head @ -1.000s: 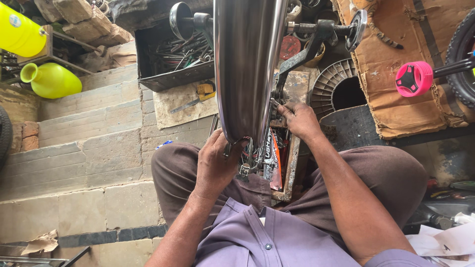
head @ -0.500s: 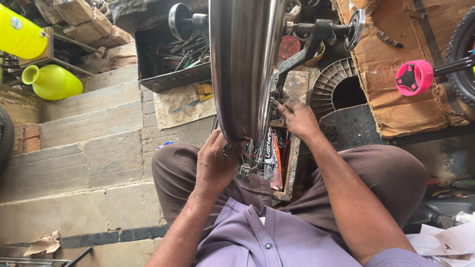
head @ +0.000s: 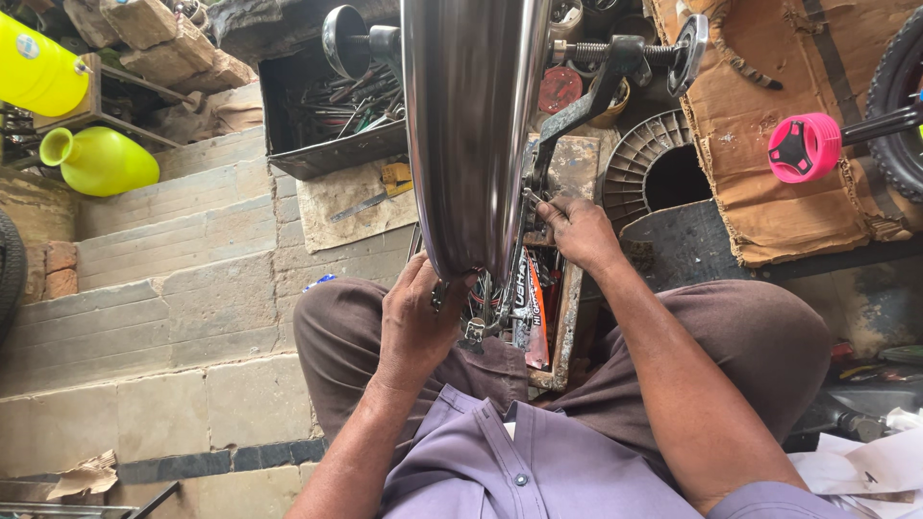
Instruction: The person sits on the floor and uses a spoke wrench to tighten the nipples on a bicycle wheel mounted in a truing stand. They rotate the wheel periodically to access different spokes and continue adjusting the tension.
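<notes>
Taking the chrome mudguard as the landmark, everything else is placed from it. Far to its left lie a yellow jerrycan and a yellow funnel on the brick steps; nearer on that side sits a metal tray of tools.

The mudguard itself runs down the middle of the view, its lower end just above the person's lap. The left hand is closed around that lower end, its grip pinching a small bracket or bolt fitting at the rim. Just right of the mudguard, the right hand has its fingers curled against a small fastener beside the black frame stay; whether a tool sits in that grip cannot be told.

To do this well, the left hand should hold the mudguard end dead steady so the holes line up, while the right turns the fastener squarely, avoiding cross-threading.

Well to the right stand torn cardboard and a pink wheel hub.
</notes>
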